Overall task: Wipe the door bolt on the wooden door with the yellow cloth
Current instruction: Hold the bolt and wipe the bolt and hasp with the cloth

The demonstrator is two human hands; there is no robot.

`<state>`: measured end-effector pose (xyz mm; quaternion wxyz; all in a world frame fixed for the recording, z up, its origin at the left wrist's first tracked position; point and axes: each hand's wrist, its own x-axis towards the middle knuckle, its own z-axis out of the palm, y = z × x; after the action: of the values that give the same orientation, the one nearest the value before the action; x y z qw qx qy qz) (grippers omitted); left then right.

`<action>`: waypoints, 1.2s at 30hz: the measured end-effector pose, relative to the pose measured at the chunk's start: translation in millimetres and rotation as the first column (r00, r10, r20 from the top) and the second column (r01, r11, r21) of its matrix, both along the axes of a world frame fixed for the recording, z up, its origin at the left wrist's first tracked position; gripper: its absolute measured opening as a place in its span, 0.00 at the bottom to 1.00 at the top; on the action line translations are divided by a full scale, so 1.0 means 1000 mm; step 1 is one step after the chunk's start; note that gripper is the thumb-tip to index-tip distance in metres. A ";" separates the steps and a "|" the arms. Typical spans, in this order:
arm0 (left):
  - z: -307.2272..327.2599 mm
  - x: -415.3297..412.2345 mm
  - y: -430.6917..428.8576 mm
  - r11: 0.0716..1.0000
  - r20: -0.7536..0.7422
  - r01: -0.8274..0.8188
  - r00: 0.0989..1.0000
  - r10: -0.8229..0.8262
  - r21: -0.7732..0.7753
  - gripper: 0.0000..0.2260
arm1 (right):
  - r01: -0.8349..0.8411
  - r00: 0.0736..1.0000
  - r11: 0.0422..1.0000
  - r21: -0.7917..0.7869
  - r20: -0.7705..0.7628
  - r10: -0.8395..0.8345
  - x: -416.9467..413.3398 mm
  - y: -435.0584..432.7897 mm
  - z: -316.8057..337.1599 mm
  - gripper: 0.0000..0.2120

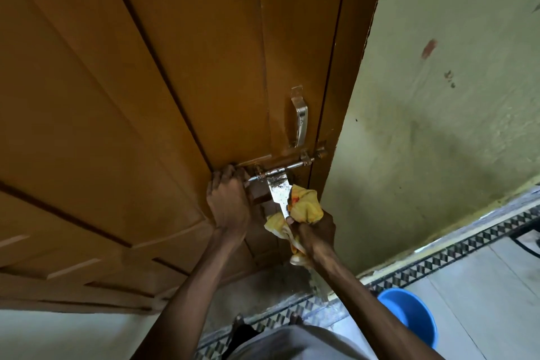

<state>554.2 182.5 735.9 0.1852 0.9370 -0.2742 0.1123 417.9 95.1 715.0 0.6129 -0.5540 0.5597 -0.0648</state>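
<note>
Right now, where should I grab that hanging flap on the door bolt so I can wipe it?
Pinch the flap near its free lower end, coming from below: it hangs down from the bolt rod, and the right hand with the yellow cloth is there.

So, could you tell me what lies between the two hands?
In the head view, the bolt's flat metal hasp hangs between the left hand and the right hand.

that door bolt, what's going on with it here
A person is cleaning the door bolt on the wooden door. The right hand grips a bunched yellow cloth pressed against the bolt's hanging metal hasp. The left hand rests at the bolt's left end, bracing against the door. A blue bucket stands on the floor nearby.
</note>
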 end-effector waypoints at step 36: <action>-0.036 -0.051 -0.032 0.551 -0.702 -0.741 -0.154 -0.696 -0.383 0.32 | 0.014 0.777 0.893 0.450 0.557 -0.292 -0.050 -0.015 0.032 0.06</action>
<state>503.7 150.9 699.8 0.7312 0.4226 0.0953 -0.5269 368.2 79.8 746.5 0.8574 -0.3086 0.3757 -0.1689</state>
